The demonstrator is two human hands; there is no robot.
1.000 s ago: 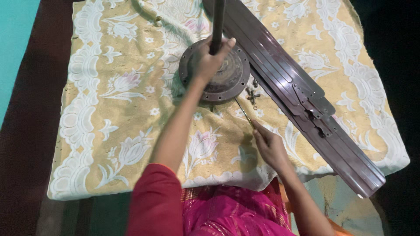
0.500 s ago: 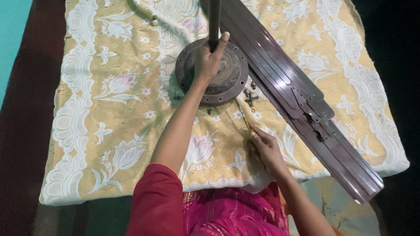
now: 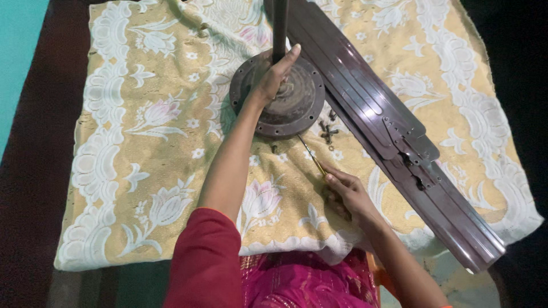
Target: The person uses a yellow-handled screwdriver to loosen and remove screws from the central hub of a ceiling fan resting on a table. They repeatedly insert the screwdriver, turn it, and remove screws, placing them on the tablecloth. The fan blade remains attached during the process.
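A round dark ceiling-fan motor [image 3: 302, 105] lies on a yellow floral cloth [image 3: 148, 125], with its rod [image 3: 279, 23] standing up from the middle. My left hand [image 3: 273, 74] grips the rod at its base, thumb up along it. My right hand [image 3: 349, 193] rests on the cloth nearer to me and holds a thin screwdriver [image 3: 311, 154] whose tip points at the motor's near rim. Stacked brown fan blades [image 3: 394, 131] lie diagonally to the right of the motor.
Several small screws [image 3: 329, 134] lie on the cloth between the motor and the blades. The cloth covers a dark surface [image 3: 34, 171]; a teal patch [image 3: 17, 51] shows at the far left. My pink clothing fills the bottom centre.
The view has shifted slightly. My left hand keeps its grip on the rod. My right hand has kept the screwdriver pointed at the motor's near rim, with little movement.
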